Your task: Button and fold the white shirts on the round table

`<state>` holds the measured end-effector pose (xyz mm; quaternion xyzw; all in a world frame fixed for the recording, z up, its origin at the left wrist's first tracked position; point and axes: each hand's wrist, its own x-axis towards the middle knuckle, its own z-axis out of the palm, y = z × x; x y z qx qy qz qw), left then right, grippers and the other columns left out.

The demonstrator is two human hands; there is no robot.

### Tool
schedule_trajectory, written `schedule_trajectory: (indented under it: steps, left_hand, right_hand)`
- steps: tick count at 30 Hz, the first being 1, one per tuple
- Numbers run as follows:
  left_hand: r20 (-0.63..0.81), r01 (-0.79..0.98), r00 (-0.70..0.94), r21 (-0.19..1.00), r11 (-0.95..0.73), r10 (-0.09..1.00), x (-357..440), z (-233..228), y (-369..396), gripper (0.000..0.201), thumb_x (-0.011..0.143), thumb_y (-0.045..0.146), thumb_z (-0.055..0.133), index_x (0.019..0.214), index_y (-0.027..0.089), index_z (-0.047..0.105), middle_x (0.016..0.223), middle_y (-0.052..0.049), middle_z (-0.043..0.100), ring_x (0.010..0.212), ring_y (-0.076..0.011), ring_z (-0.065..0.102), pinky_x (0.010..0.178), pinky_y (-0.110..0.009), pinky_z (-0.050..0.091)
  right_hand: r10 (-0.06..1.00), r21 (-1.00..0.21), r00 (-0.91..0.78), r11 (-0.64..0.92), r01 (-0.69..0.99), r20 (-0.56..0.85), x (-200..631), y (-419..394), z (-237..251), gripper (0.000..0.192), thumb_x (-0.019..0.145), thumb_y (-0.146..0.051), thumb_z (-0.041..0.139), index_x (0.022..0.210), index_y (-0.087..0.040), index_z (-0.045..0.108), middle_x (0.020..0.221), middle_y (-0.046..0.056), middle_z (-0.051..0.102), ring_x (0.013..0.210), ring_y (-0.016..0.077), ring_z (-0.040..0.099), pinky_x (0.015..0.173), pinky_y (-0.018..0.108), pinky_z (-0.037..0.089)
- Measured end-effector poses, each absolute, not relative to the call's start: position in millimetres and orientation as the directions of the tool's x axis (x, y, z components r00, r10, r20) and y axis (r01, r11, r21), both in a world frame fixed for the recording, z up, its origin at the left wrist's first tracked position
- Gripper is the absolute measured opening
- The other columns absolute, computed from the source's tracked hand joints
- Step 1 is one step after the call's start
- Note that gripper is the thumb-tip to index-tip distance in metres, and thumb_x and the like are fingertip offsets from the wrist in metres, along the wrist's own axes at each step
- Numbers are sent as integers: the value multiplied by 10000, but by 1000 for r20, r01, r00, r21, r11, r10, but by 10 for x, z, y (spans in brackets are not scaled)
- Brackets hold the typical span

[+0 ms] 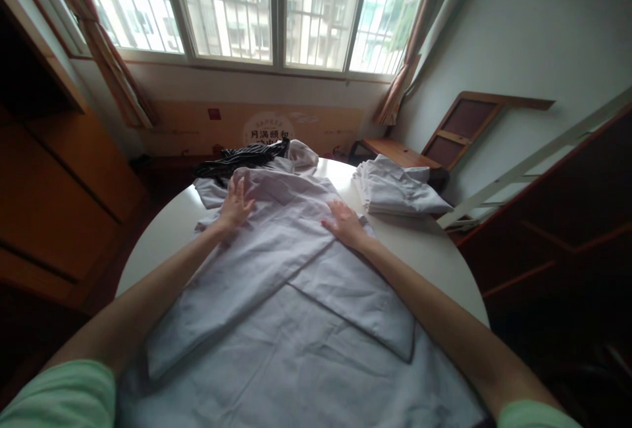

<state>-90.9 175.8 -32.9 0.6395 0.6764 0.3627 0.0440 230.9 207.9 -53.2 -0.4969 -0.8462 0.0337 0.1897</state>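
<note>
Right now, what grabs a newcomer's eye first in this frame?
The pale grey shirt spread over the round white table fills the foreground, its sleeves folded in across the back. The left hand and the right hand lie flat and open on it near the collar end. Beyond, a stack of folded pale garments sits at the table's right edge, and a black striped garment lies at the far edge under the bright window.

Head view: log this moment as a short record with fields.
surface: round white table
garment: pale shirt spread flat, both sleeves folded across it
left hand: open, palm flat on the shirt near the collar
right hand: open, flat on the shirt's shoulder
far edge: striped dark cloth
right of the shirt: stack of folded white garments
</note>
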Motion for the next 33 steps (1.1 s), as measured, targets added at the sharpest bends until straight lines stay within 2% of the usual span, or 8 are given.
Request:
schedule_trajectory:
  steps: [3,6,10,15,19,22,26,33]
  left_hand:
    - [270,923,-11,372,-94,963,-1184,-455,1500,675,799,512,461,1305,66,425,1443,-214,306,1356,-314,247,1098,-434,229]
    - [168,959,60,265,-104,984,-1460,-501,1236,646,843,514,340,1325,90,410,1438,-181,337,1325,-283,319,1087,-414,259]
    - [200,963,68,242,-117,977,-1660,-458,827,693,851,527,279,1331,38,382,1413,-205,364,1308,-279,340,1079,-410,274]
    - [380,921,-42,372,-111,924,-1691,-368,223,553,830,548,351,1159,143,535,1261,-131,530,1135,-245,512,996,-386,382]
    - [36,798,-89,601,50,995,-1664,-327,-147,531,770,611,416,1021,175,585,957,-72,654,810,-213,619,722,-302,491]
    - [-141,813,-15,574,94,990,-1610,-285,-318,501,768,611,425,952,180,602,813,-33,645,719,-193,595,642,-267,460]
    - [-214,846,-2,520,116,977,-1543,-178,-461,461,764,614,432,762,178,581,690,-7,580,660,-175,543,592,-250,419]
    - [-265,722,-57,655,223,963,-1591,-185,-626,516,740,672,408,690,183,564,692,-15,568,677,-179,527,598,-254,449]
  right_hand:
    - [811,-202,-521,576,792,267,2576,1878,-549,435,869,-320,474,1248,-109,510,1373,202,432,1297,291,363,1048,467,291]
    - [780,-273,-548,622,734,302,2840,1640,-480,364,838,-275,502,1164,-125,563,1310,176,501,1234,263,443,1021,426,343]
    - [839,-417,-445,543,729,314,3132,1196,-283,231,819,-275,490,978,-163,614,961,99,657,896,208,611,812,331,466]
    - [933,-431,-361,325,842,-2,3430,678,-36,316,803,-461,485,755,-180,619,706,49,632,636,178,566,616,288,417]
    - [903,-471,-380,252,845,-199,3580,521,8,357,761,-518,491,702,-181,592,640,26,601,586,162,525,552,264,376]
    - [899,-493,-382,239,837,-212,3615,503,-19,371,748,-532,479,647,-183,557,622,20,579,587,159,510,550,261,371]
    - [910,-519,-380,247,818,-166,3614,486,-37,405,734,-569,473,603,-190,529,618,20,566,592,161,511,556,264,385]
    - [933,-567,-339,216,795,-119,3613,424,-41,436,730,-613,459,621,-201,549,624,25,602,606,176,556,569,267,421]
